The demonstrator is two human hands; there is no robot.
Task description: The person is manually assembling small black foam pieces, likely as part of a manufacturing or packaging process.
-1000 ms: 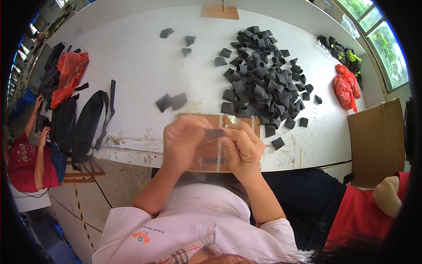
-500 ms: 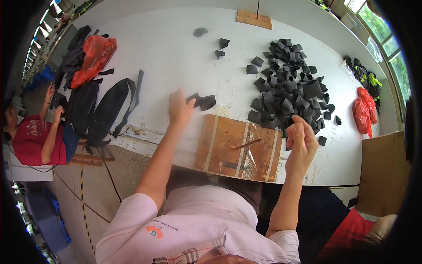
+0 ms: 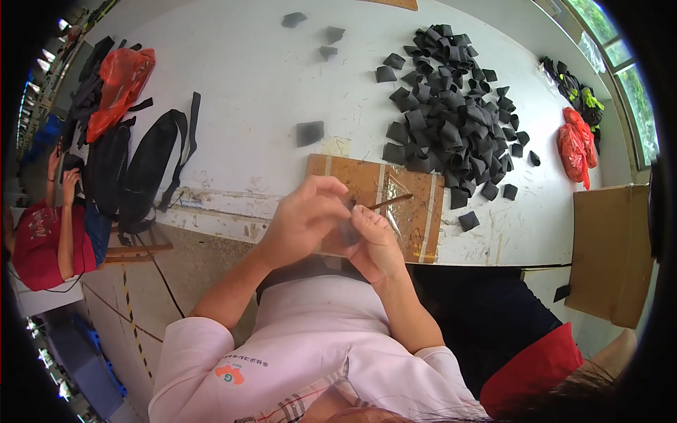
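1. The left hand (image 3: pixel 305 220) and the right hand (image 3: pixel 374 243) meet at the near table edge, fingers curled together around a small dark piece (image 3: pixel 348 231), mostly hidden between them.
2. A thin brown stick (image 3: pixel 389 202) pokes out from the hands toward the right; which hand pinches it I cannot tell.
3. Beneath the hands lies a brown board (image 3: pixel 416 190) with a clear film on it.
4. A big heap of black pieces (image 3: pixel 451 120) sits just beyond the board; one loose black piece (image 3: pixel 309 132) lies to its left.
5. Black bags (image 3: pixel 144 169) and an orange plastic bag (image 3: pixel 120 84) crowd the table's left end.
6. Another person in red (image 3: pixel 42 240) sits at far left.
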